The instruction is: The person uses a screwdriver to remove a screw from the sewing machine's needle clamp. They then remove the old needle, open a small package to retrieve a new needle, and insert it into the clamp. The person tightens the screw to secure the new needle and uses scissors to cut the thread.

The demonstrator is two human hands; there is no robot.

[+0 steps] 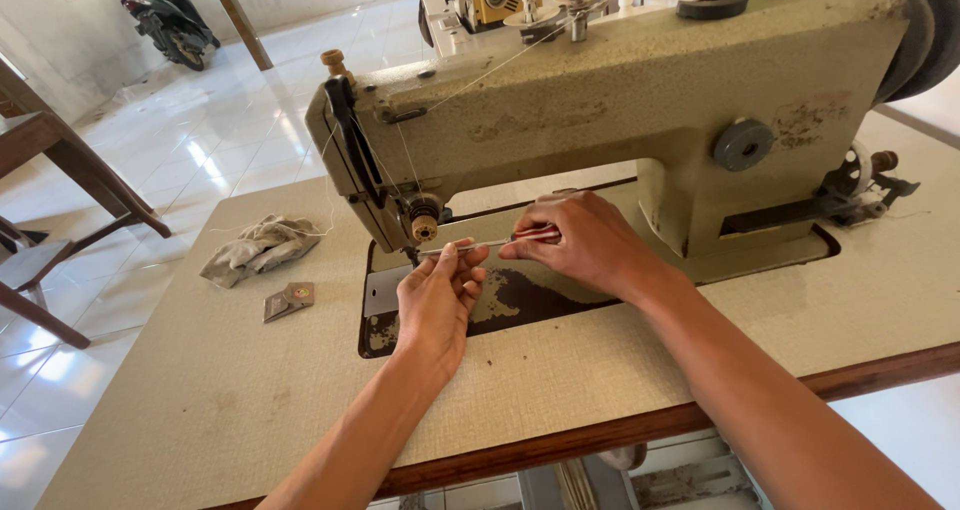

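A worn beige industrial sewing machine [640, 80] stands on a speckled table [250, 400]. My right hand [585, 240] grips the red-and-white handle of a thin screwdriver [500, 241] whose metal shaft points left toward the needle area under the machine head. My left hand [440, 295] rests on the rusty machine bed [540, 295], its fingertips pinching the shaft near the tip. The tip itself is hidden by the fingers and the presser-foot area.
A crumpled grey rag [258, 248] and a small flat packet [288, 299] lie on the table at the left. Wooden furniture [60, 160] stands on the white tiled floor at left. A parked motorbike [168, 15] is far back. Thread runs from a spool stand [575, 0] on top.
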